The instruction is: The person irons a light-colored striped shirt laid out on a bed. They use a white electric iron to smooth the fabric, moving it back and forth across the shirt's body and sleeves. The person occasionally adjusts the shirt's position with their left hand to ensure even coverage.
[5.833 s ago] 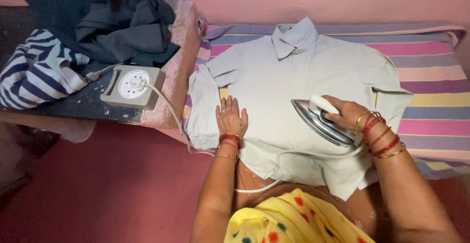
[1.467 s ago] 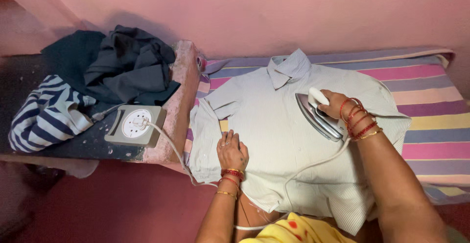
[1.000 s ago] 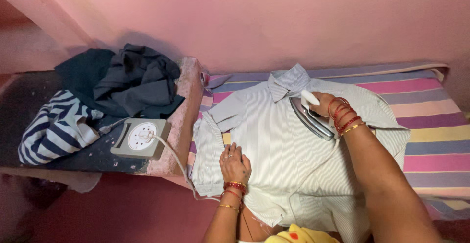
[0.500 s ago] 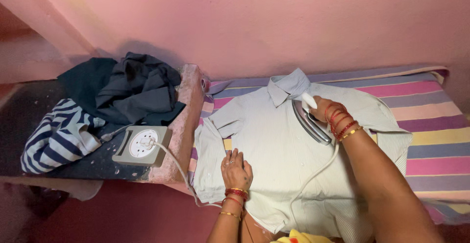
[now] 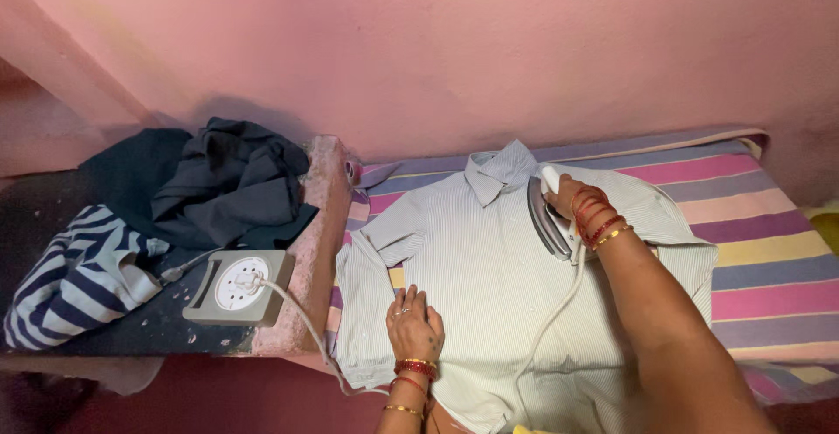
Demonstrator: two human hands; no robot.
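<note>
One pale shirt (image 5: 489,285) spread flat on one striped cloth (image 5: 752,250). One iron (image 5: 549,217) near the shirt's collar, gripped by right hand (image 5: 566,196). Left hand (image 5: 414,327) open, palm down on shirt's lower front. Left of shirt: one socket box (image 5: 238,287), two clothing heaps, dark (image 5: 218,180) and striped (image 5: 74,277).

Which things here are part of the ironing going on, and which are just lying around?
In use: iron in the right hand; pale striped shirt under the flat left hand; striped cloth beneath; socket box with white cord.

Lying about: dark clothes pile; navy-and-white striped garment.
</note>
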